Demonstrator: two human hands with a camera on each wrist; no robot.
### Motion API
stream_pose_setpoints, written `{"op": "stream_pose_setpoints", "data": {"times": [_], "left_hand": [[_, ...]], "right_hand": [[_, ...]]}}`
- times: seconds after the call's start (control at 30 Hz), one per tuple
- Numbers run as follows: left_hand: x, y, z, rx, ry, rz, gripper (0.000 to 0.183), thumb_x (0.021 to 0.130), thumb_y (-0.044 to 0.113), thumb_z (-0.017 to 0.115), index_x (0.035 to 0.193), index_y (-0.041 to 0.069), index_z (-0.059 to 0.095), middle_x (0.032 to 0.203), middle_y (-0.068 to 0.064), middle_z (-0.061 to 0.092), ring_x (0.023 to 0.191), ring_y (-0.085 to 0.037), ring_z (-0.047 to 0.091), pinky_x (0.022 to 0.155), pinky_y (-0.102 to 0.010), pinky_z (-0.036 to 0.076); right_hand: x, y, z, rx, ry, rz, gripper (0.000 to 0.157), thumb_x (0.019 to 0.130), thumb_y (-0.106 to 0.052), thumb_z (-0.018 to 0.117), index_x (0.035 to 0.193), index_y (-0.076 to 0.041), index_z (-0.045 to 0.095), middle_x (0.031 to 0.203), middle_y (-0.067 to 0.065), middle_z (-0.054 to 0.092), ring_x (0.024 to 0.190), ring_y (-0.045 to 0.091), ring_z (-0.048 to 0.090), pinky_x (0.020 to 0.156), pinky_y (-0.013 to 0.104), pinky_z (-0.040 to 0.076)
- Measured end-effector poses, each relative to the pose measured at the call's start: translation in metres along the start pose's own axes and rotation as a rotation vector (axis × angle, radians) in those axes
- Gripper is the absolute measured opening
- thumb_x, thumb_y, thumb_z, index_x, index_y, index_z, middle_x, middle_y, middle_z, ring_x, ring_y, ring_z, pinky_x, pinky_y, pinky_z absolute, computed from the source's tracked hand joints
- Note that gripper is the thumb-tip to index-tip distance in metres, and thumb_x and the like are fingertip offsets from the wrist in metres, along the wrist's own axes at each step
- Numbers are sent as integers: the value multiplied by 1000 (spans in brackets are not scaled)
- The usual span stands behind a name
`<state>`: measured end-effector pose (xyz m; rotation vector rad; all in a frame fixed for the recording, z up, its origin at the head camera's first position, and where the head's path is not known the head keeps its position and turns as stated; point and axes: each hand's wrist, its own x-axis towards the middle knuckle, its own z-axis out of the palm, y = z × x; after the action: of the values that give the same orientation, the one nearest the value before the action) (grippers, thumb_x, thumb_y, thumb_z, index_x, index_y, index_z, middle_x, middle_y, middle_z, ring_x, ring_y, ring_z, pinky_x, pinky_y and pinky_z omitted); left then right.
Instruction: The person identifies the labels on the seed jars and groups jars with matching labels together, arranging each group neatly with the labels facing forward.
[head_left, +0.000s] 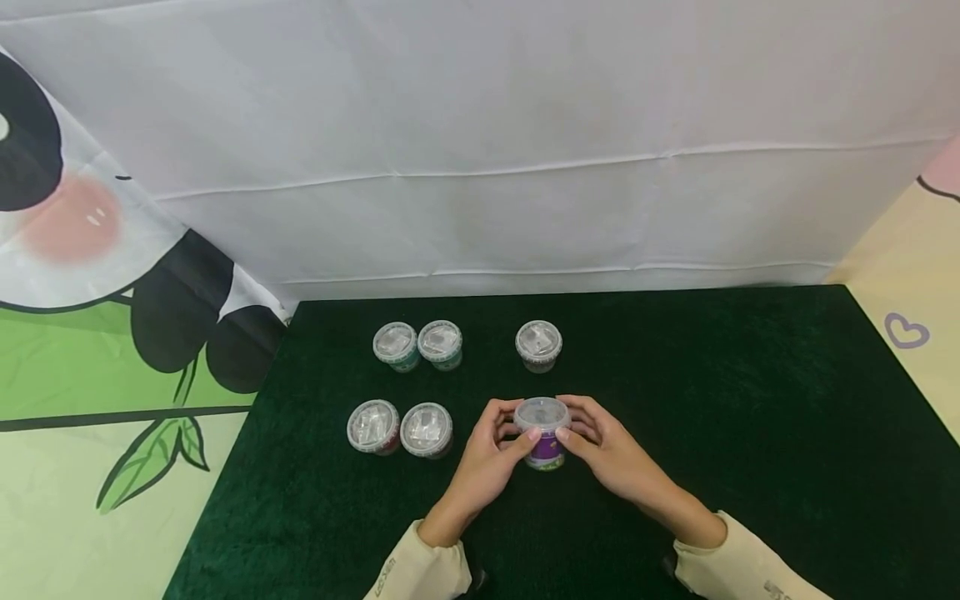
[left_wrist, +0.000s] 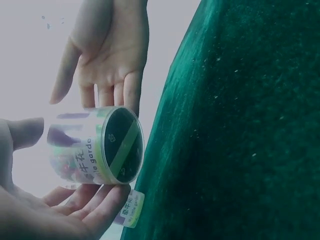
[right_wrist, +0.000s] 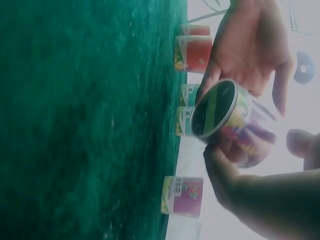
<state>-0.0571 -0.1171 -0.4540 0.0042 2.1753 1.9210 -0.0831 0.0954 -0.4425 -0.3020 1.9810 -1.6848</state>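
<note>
A small round plastic tub [head_left: 547, 446] with a purple label and a clear lid is held between both hands, near the middle of the table. My left hand [head_left: 486, 457] grips its left side, thumb at the front and fingers round the side. From the right, my right hand [head_left: 611, 446] holds it the same way, thumb near the lid's rim. The left wrist view shows the tub's dark base [left_wrist: 122, 145], crossed by a pale green strip, and "garden" printed on the label. Tilted in the right wrist view, the tub [right_wrist: 247, 132] has fingers beneath it.
Behind the held tub stands another purple-labelled tub [head_left: 538, 346]. Two teal tubs [head_left: 395, 346] [head_left: 441, 344] stand side by side at the back left. Nearer on the left are two lidded tubs [head_left: 373, 427] [head_left: 427, 430], red-labelled. Dark green cloth [head_left: 712, 417] covers the table; a white sheet [head_left: 525, 167] hangs behind.
</note>
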Motion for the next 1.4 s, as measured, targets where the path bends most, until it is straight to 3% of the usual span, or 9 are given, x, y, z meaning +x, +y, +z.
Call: {"op": "stream_pose_setpoints", "data": {"times": [0.33, 0.6, 0.87, 1.4], "left_hand": [[-2, 0, 5, 18, 50, -14, 48, 104, 24, 69, 141, 3, 46, 143, -17, 58, 124, -30, 62, 102, -43, 55], [-1, 2, -3, 40, -2, -45, 46, 108, 31, 62, 144, 7, 46, 144, -14, 57, 127, -29, 60, 102, -40, 51], [0, -2, -9, 36, -111, -26, 50, 111, 32, 56, 152, 5, 47, 142, -15, 62, 123, -26, 60, 99, -35, 49], [-2, -2, 2, 102, 80, 72, 47, 107, 24, 64, 146, 1, 52, 136, -17, 62, 118, -29, 63, 91, -25, 55]], "right_hand": [[3, 1, 6, -7, 28, 31, 55, 109, -18, 56, 159, -5, 36, 157, 24, 47, 147, 45, 45, 117, 63, 40], [3, -2, -4, 18, -46, 32, 57, 110, -22, 54, 161, -4, 33, 161, 26, 42, 151, 45, 39, 121, 63, 35], [1, 1, -12, 62, -123, 48, 57, 113, -25, 49, 162, -5, 31, 164, 25, 39, 151, 44, 39, 122, 65, 31], [-1, 2, 7, 21, 46, -18, 56, 110, -21, 56, 160, -5, 35, 157, 23, 47, 146, 43, 46, 118, 58, 43]]}}
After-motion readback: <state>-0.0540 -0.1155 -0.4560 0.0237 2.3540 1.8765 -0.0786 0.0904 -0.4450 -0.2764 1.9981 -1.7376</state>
